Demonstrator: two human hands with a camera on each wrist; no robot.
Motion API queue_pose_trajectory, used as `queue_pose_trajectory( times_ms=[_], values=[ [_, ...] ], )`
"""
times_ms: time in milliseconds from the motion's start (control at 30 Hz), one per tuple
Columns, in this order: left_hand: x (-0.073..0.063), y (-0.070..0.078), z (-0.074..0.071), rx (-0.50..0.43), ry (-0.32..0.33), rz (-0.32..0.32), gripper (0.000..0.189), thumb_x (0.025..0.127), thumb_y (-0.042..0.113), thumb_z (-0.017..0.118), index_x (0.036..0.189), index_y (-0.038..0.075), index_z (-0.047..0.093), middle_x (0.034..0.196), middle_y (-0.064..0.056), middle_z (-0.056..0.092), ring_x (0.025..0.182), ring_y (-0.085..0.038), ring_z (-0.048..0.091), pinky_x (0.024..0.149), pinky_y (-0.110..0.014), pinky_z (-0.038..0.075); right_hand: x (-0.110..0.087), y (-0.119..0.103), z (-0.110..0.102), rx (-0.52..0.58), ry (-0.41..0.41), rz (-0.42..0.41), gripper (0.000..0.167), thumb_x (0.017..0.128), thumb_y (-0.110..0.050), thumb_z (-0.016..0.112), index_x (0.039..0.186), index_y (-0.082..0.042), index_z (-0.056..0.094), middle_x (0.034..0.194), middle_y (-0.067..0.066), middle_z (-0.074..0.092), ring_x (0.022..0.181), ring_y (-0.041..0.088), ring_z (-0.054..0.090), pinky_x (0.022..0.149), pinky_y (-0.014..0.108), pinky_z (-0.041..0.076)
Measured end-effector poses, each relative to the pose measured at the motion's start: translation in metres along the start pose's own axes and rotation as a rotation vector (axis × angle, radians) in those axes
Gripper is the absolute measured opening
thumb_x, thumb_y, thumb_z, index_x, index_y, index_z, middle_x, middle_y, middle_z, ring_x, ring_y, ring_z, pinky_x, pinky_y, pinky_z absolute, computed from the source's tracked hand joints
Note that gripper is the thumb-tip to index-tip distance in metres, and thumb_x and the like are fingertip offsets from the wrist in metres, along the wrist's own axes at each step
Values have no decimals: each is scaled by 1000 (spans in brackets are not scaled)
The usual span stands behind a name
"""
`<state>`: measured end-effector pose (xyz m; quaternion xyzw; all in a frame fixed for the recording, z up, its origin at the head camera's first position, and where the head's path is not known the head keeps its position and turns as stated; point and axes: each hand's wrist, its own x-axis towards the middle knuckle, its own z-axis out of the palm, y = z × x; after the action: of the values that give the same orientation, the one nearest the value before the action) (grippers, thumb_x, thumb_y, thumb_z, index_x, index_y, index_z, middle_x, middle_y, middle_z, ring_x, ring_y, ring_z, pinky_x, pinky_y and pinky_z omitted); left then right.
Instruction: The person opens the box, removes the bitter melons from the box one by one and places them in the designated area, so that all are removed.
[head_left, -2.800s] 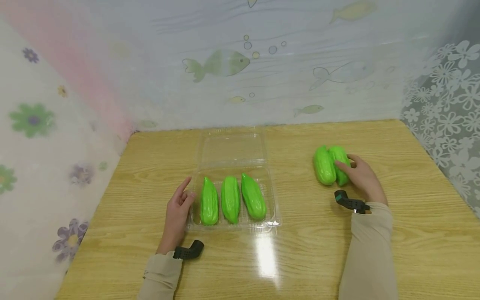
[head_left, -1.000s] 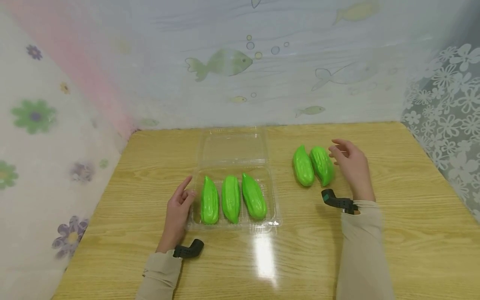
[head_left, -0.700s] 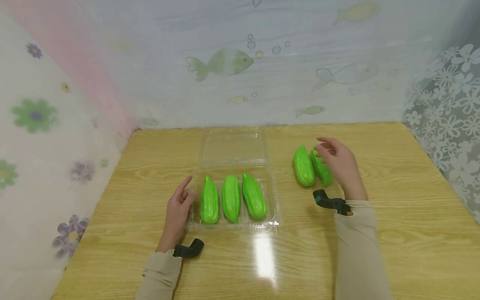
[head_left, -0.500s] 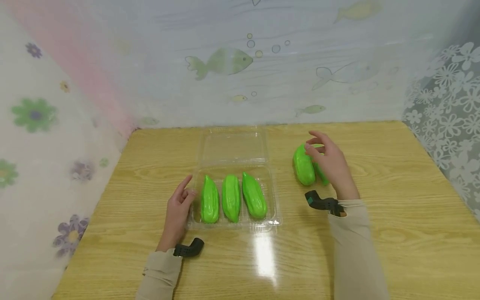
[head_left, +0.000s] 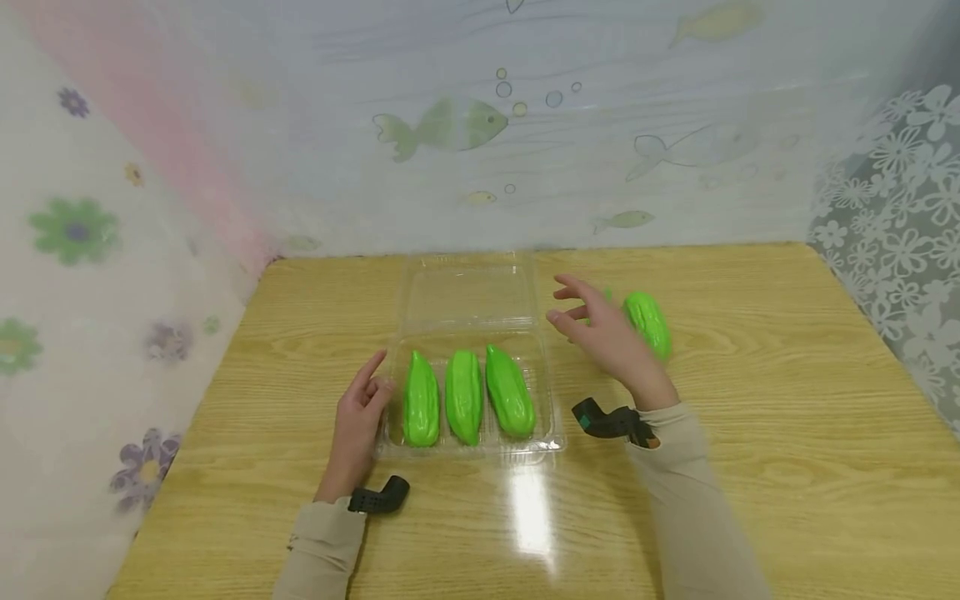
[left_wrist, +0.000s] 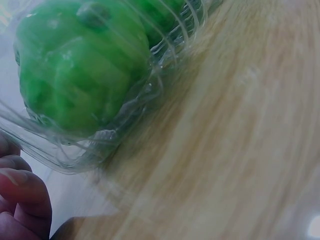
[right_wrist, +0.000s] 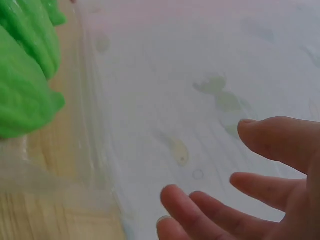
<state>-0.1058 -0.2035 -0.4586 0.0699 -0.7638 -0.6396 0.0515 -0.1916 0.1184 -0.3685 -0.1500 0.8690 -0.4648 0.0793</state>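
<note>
A clear plastic clamshell box point(head_left: 555, 433) lies on the table with its lid laid back. Inside, three glossy green ridged gourds sit side by side: a left gourd point(head_left: 422, 400), a middle gourd point(head_left: 463, 396) and a right gourd point(head_left: 510, 393). My left hand point(head_left: 356, 429) rests at the box's left edge, index finger extended, thumb right at the rim. Spread and holding nothing, my right hand point(head_left: 600, 333) hovers between the box and a loose gourd point(head_left: 648, 323). It hides most of another loose gourd, whose tip point(head_left: 608, 294) peeks out behind it.
The wood-grain table point(head_left: 787, 400) backs onto a wall covering point(head_left: 315, 167) printed with fish. Flowered sheets stand at left and right. The open lid point(head_left: 465, 292) reaches toward the back edge. Each wrist carries a black camera mount point(head_left: 381, 496).
The two loose gourds have shifted left from where my right hand touched them. That hand has since come away and passed leftward over them toward the box. My left hand has stayed put.
</note>
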Motion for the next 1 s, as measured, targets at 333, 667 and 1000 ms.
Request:
queue_pose_trajectory(
  times_ms=[333,667,1000],
  values=[
    [3,13,3,-13,8,-1,44,91,14,52,133,18,42,72,-3,42,58,-9,35,53,-22,33,8,-10,32,-65,-113,-60,48,89,-43,49,133,-28,39,116,-6,52,90,13,56,72,36,45],
    [11,12,0,-12,10,10,43,91,13,52,133,18,43,73,-3,42,58,-9,35,52,-21,33,11,-20,48,-109,-195,-17,47,91,-36,48,134,-21,39,109,1,57,67,18,61,65,32,46],
    [10,12,1,-11,12,4,44,90,11,52,133,17,43,73,-3,42,59,-9,35,53,-21,33,8,-22,60,-348,-278,14,53,90,-45,44,136,-19,37,115,2,56,95,19,57,81,39,42]
  ],
)
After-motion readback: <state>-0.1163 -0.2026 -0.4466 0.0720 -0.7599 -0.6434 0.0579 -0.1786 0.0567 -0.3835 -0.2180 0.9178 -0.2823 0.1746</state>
